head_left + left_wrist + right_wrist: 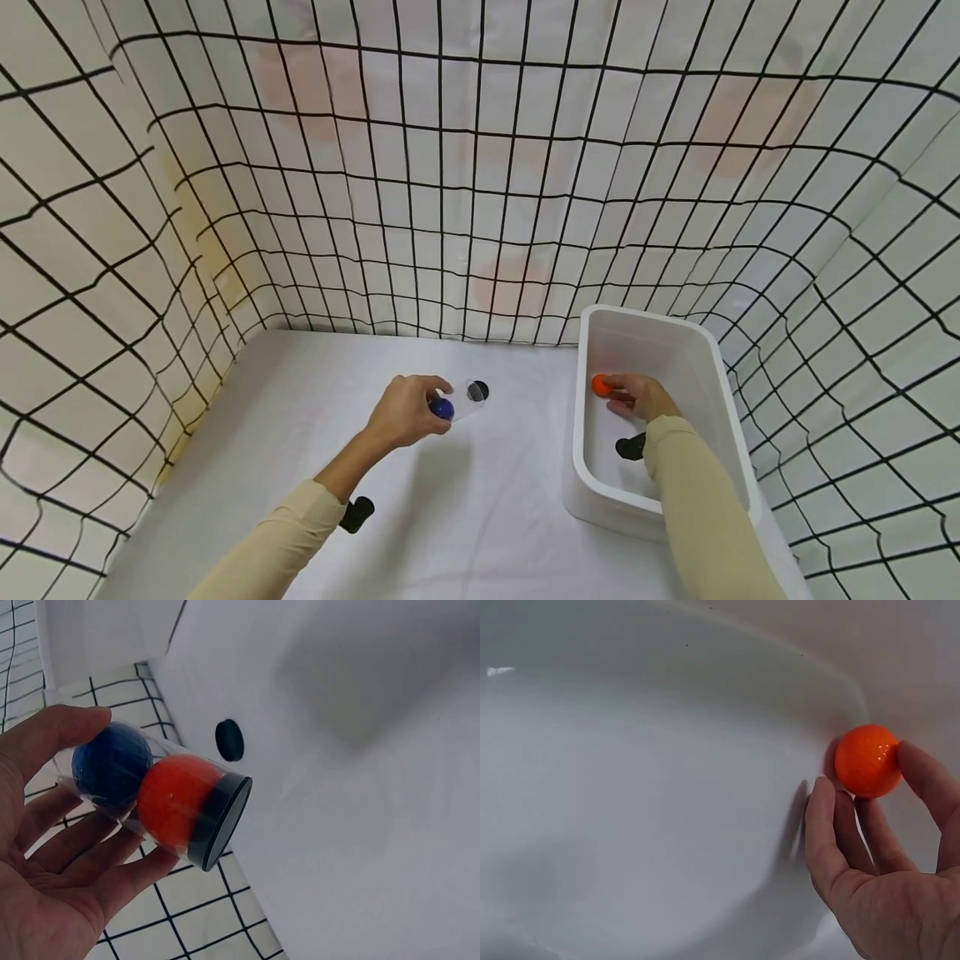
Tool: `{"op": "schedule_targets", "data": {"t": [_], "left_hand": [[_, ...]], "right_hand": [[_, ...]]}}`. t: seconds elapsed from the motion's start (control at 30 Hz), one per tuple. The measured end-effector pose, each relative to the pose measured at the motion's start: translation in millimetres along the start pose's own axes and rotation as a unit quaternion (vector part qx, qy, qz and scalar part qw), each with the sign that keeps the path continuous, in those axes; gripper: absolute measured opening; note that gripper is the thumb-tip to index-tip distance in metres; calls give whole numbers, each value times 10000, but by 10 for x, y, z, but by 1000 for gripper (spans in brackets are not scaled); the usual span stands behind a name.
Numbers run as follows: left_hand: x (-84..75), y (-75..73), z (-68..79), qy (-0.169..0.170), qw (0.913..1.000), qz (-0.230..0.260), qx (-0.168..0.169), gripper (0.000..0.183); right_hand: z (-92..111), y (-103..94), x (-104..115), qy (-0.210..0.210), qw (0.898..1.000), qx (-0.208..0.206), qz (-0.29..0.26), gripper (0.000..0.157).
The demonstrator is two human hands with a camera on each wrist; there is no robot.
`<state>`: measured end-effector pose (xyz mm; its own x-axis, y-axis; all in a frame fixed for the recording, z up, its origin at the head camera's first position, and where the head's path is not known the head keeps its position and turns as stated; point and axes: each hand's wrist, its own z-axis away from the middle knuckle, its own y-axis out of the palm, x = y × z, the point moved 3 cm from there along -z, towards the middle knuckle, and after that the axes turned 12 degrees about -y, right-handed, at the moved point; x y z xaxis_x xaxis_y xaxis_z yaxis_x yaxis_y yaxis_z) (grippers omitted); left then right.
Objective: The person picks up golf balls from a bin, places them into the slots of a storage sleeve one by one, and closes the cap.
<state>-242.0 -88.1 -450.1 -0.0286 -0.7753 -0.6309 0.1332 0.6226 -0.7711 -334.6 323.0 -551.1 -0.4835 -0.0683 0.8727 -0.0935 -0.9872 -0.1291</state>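
Observation:
My left hand point(408, 410) grips a clear plastic tube point(160, 750) above the table, thumb on one side and fingers round the other. Inside the tube, a blue ball point(112, 765) sits beside an orange ball point(174, 801), which lies against the tube's black end cap point(220, 823). From the head view the blue ball shows between thumb and fingers, while the orange one is hidden. My right hand point(637, 397) is inside the white bin point(652, 317), pinching another orange ball point(868, 761) between thumb and fingertips in a corner by the wall.
A loose black cap point(229, 740) lies on the white table point(510, 500), beyond the tube. Black wire grid panels point(480, 200) with white sheeting behind them enclose the table at the back and both sides. The bin stands at the right, close to the grid.

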Motion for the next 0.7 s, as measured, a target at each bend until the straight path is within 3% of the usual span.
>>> {"op": "schedule_targets", "data": {"t": [0.27, 0.43, 0.7], "left_hand": [[23, -13, -9, 44, 10000, 47, -35, 43], [38, -20, -5, 5, 10000, 42, -20, 43], [57, -41, -3, -50, 10000, 17, -33, 44]], "right_hand": [[-7, 20, 17, 151, 9997, 39, -186, 49], [-40, 45, 15, 182, 9998, 4, 0, 48], [-38, 70, 36, 139, 9999, 14, 35, 31]]}}
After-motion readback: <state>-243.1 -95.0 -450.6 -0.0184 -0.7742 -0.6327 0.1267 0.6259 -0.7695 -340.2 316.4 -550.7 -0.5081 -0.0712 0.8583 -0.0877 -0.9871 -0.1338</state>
